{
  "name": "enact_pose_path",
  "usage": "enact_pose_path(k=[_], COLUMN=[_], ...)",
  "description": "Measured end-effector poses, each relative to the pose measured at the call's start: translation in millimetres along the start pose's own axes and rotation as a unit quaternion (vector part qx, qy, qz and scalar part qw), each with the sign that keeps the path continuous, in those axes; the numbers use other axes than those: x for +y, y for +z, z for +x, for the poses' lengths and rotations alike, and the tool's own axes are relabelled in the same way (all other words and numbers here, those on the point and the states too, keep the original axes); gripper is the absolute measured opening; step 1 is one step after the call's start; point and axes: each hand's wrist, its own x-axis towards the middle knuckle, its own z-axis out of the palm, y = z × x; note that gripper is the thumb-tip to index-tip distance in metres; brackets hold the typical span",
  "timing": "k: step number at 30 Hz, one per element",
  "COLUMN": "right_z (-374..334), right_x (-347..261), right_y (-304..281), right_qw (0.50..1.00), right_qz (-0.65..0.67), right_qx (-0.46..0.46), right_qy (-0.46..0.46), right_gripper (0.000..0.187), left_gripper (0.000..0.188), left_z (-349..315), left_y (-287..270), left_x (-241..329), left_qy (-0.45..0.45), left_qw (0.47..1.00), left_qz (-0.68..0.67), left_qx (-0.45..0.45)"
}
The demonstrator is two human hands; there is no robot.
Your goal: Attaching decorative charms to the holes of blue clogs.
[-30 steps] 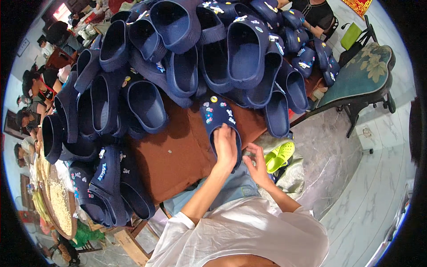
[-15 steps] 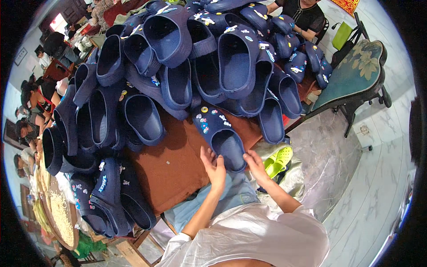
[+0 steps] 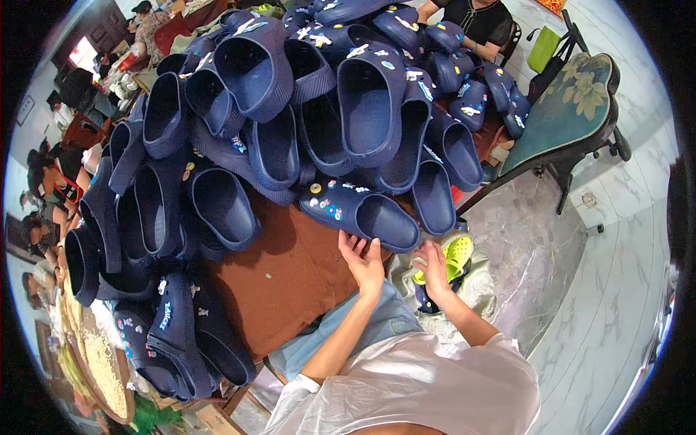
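A navy clog (image 3: 346,205) with small colourful charms on its toe lies at the edge of the brown tabletop, its open heel pointing right. My left hand (image 3: 365,265) is just under its near side, fingers apart, the fingertips at or very near the sole. Close below the heel, my right hand (image 3: 433,270) is held up with fingers loosely spread and nothing visible in it. A large heap of matching navy clogs (image 3: 371,109) rises behind, and several more decorated clogs (image 3: 177,319) stand at the table's left corner.
Below the table's right side, bright green clogs (image 3: 457,255) lie on a pale sack (image 3: 475,293). A green upholstered chair (image 3: 565,116) stands right. Across the heap sits a person in black (image 3: 475,25). A round tray of pale kernels (image 3: 105,370) is at lower left.
The decorated clog has turned so its heel points right instead of toward me. My right hand has come off the heel; my left has shifted right along the near side.
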Motion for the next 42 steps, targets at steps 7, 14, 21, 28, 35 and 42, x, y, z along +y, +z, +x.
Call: enact_pose_path(k=[7, 14, 21, 28, 35, 42], right_z=[61, 166, 248, 248, 239, 198], right_x=[29, -102, -150, -146, -135, -122], right_y=[-115, -94, -90, -93, -104, -96], right_qw=[0.93, 0.786, 0.765, 0.786, 0.807, 0.807], right_qz=[-0.139, -0.376, -0.558, -0.532, -0.464, -0.412], right_qx=[0.265, 0.238, 0.219, 0.215, 0.277, 0.292], right_qy=[-0.213, -0.429, -0.235, -0.23, -0.239, -0.304], right_gripper=[0.029, 0.036, 0.055, 0.045, 0.045, 0.036], left_gripper=[0.076, 0.07, 0.071, 0.075, 0.075, 0.075], left_z=[-6, -21, -22, -19, -18, -19], left_y=[-9, -16, -18, -20, -16, -23], left_x=[-4, -4, 14, 16, 14, 15], left_qy=[0.026, 0.132, 0.252, 0.215, 0.217, 0.208], left_qw=[0.998, 0.987, 0.937, 0.95, 0.951, 0.954], left_qz=[-0.037, 0.065, 0.216, 0.204, 0.193, 0.192], left_qx=[-0.048, -0.067, -0.107, -0.101, -0.104, -0.103])
